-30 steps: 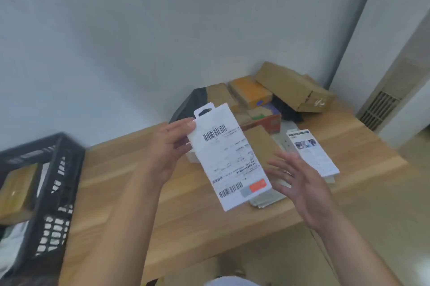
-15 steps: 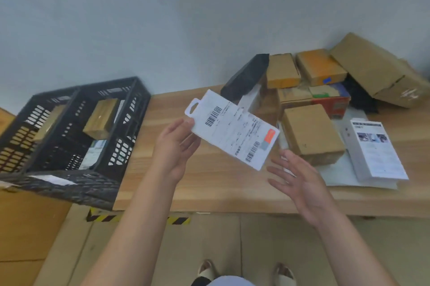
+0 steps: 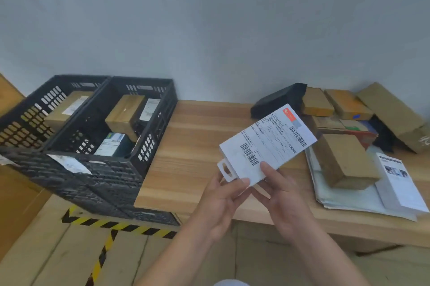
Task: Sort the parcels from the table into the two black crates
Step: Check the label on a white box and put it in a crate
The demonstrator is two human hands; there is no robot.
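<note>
My right hand (image 3: 281, 195) has come up onto the flat white parcel with the printed barcode label (image 3: 267, 143), which half a second ago my left hand (image 3: 218, 202) held alone. The parcel has also swung round, so its cut-out hanging tab now points back at me and its orange sticker end points away. Both hands pinch it at the tab end — left thumb on the near edge with the fingers curled beneath, right thumb pressed on the label face with the fingers under the parcel. It hangs tilted in the air above the front part of the pale wooden table (image 3: 193, 146), between the crates and the heap of parcels.

At the table's left end two black slotted plastic crates stand side by side, touching. The left crate (image 3: 23, 122) holds a brown cardboard box with a white label (image 3: 67, 108). The right crate (image 3: 149, 143) holds a plain brown box (image 3: 125, 111), a blue-and-white carton (image 3: 114, 145) and a white-labelled item (image 3: 150, 108) I cannot make out.

At the right end a black pouch (image 3: 277, 102) and several brown cardboard boxes (image 3: 316, 103) lie against the wall. Nearer me, a cardboard block (image 3: 344, 162) rests on a stack of flat grey mailers (image 3: 349, 204), and a white printed carton (image 3: 400, 188) lies partly on the same stack. Yellow-and-black hazard tape (image 3: 121, 226) runs along the floor below the crates.
</note>
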